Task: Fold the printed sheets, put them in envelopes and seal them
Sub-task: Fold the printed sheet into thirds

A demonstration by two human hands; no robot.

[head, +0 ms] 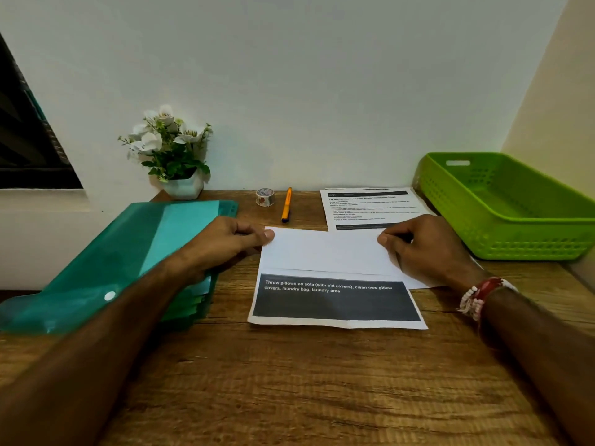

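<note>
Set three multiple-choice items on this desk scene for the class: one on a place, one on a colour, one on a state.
1. Where does the green basket stand?
A) at the left edge
B) at the right side of the desk
C) on the floor

2. What colour is the pen?
A) orange
B) blue
C) black

3. How is the sheet that the left hand and right hand pinch?
A) flat, unfolded
B) top part folded down
C) crumpled

Key:
1 B, it sits beyond the right hand.
2 A, its barrel is orange.
3 B, a blank flap covers the upper part, and a dark printed band shows below it.
</note>
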